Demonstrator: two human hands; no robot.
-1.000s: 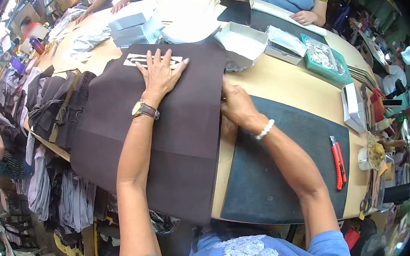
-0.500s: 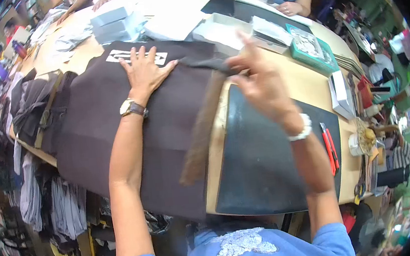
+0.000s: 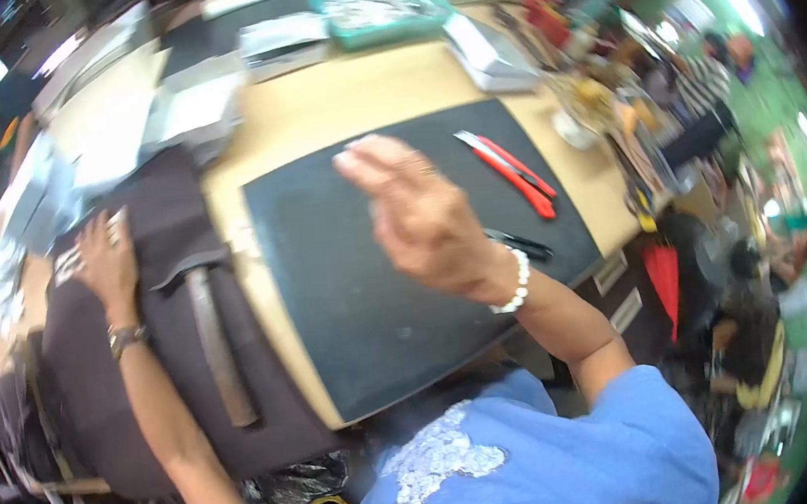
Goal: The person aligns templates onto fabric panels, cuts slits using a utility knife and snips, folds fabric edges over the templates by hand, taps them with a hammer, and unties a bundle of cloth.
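My left hand [image 3: 107, 254] lies flat on a dark brown fabric piece [image 3: 93, 383], over a white printed patch on it. Right of that hand, a hammer [image 3: 220, 350] rests on the fabric, its dark head away from me and its worn wooden handle toward me. My right hand [image 3: 425, 225], slightly blurred and with a white beaded bracelet, is raised over a black cutting mat [image 3: 334, 338]. Its front fingers stretch out and nothing shows in them. Two red box cutters [image 3: 518, 173] lie on the mat, with a slim black tool [image 3: 521, 245] partly hidden by my wrist.
Behind the mat stand a green tray [image 3: 378, 13] of small pieces, an open grey box [image 3: 196, 106] and a white box [image 3: 491, 51]. Scissors [image 3: 641, 202] with yellow-and-black handles are at the table's right edge. Another person [image 3: 2, 127] is at the far left.
My right hand has let go of the hammer, which now lies on the fabric, and has moved over the mat. The view has swung right; my left hand stays on the patch.
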